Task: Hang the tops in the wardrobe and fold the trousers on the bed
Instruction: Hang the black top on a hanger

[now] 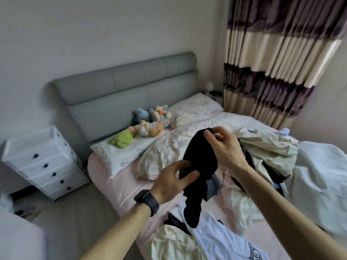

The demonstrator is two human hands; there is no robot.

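Note:
A black garment [201, 162] hangs in the air above the bed [120, 186], held by both hands. My right hand [223, 145] pinches its upper edge. My left hand [172, 180], with a dark watch on the wrist, grips its lower left side between thumb and fingers. The garment's lower end dangles down to the clothes near the bed's front edge. A heap of clothes [266, 152], pale yellow-green and dark pieces, lies on the bed to the right. A white top with a dark print [229, 241] and a pale yellow piece [172, 244] lie nearest to me.
Several soft toys [144, 126] and two pillows [197, 107] lie by the grey headboard [124, 87]. A white chest of drawers [43, 160] stands left of the bed. Striped curtains [277, 59] hang at the back right. A white duvet [323, 184] is bunched at the right.

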